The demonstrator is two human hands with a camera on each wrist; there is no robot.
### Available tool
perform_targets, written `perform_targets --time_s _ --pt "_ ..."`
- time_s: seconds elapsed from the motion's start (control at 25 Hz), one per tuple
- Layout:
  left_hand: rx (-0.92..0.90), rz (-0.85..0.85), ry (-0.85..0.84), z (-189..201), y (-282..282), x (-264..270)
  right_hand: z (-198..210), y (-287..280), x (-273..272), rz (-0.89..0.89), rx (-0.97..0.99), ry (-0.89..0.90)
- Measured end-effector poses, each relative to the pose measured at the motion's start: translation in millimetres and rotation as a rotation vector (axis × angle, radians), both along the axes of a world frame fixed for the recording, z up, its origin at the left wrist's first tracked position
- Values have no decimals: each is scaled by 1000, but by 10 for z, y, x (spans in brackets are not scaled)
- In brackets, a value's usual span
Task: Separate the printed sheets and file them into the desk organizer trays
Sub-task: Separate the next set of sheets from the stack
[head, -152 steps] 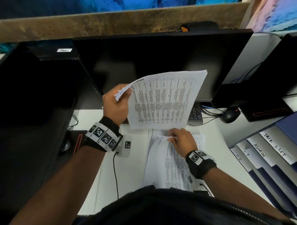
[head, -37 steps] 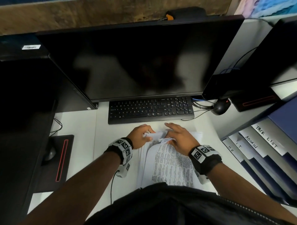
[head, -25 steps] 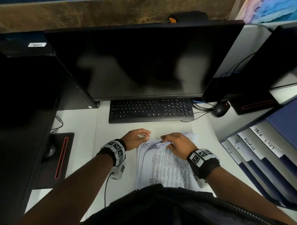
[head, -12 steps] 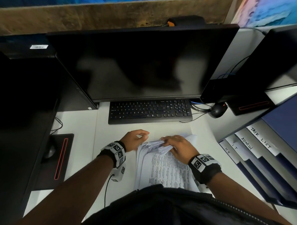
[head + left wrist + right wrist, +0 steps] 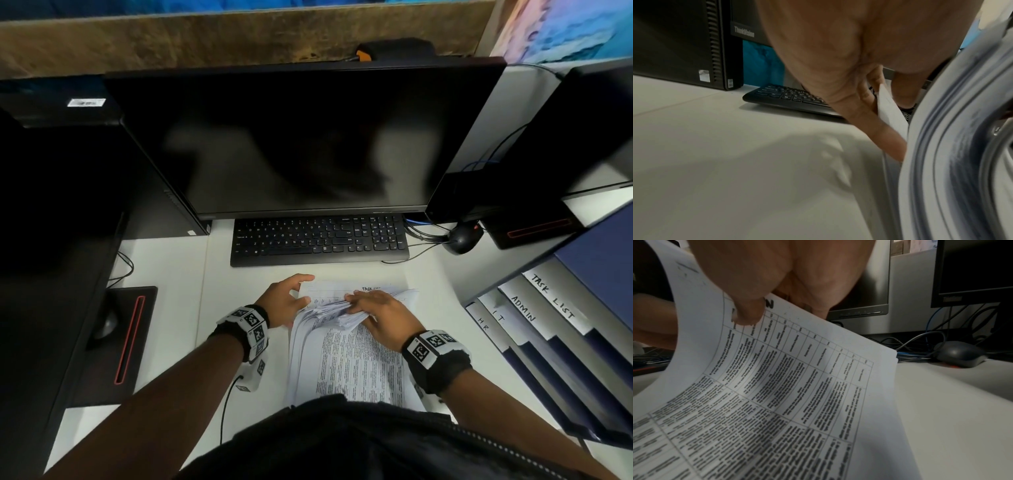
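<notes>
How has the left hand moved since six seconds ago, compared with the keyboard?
Yes. The left hand has come down from in front of the monitor to the desk, on the near side of the keyboard, touching the far-left corner of the printed sheets.

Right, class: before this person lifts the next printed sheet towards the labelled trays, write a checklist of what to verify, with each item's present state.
1. Right hand bends the white printed paper stack upward: ok.
2. Left hand at the stack's far left corner: ok.
3. One sheet alone separated: cannot tell.
4. Exposed heading on the page underneath readable: not ok, partly hidden.
5. Blue desk organizer trays, labels TASK LIST, ADMIN, IT, HR visible: ok.
</notes>
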State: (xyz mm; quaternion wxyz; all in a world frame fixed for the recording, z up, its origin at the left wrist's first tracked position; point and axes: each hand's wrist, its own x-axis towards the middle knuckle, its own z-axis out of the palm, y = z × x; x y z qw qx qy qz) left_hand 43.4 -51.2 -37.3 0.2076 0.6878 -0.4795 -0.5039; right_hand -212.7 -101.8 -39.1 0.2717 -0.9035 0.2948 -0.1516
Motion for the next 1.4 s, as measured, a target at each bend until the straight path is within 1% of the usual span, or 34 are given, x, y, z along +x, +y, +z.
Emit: perform_targets --time_s 0.12,0.2,0.28,0.36,0.48,0.6,0.68,0.76,0.88,1.0,1.12,1.2,1.32,1.36,1.4 --pt "-19 -4 26 5 9 -19 -1 -7 3 1 4 -29" --pt "-49 5 49 49 29 -22 -8 -14 -1 -1 13 -12" --pt "-72 11 106 95 56 -15 -6 -9 -3 -9 24 17" --pt "-103 -32 139 127 75 -8 -1 0 1 -13 31 38" --pt "-161 -118 43 105 62 -26 -18 5 4 -15 37 99" --pt "-143 -66 46 47 46 -14 -31 11 -12 -26 49 152" --pt "-115 -21 62 16 48 6 -9 23 -17 -22 50 128" --pt "-108 -5 36 6 43 -3 32 32 -13 -18 41 104" --pt "-176 -50 -75 25 40 -42 88 30 5 -17 38 108" --pt "-251 -98 -108 30 63 -64 115 4 37 -17 67 110" --pt "-276 -103 -127 -9 80 -64 150 -22 70 -23 110 103" --pt "-252 -80 -108 -48 67 -63 192 -50 93 -39 121 117" --pt "-174 72 -2 -114 79 -108 236 -74 130 -46 114 156" --pt "-197 84 -2 -127 96 -130 236 -76 145 -47 115 158" --pt "-239 61 -28 -134 115 -153 229 -77 160 -50 116 156"
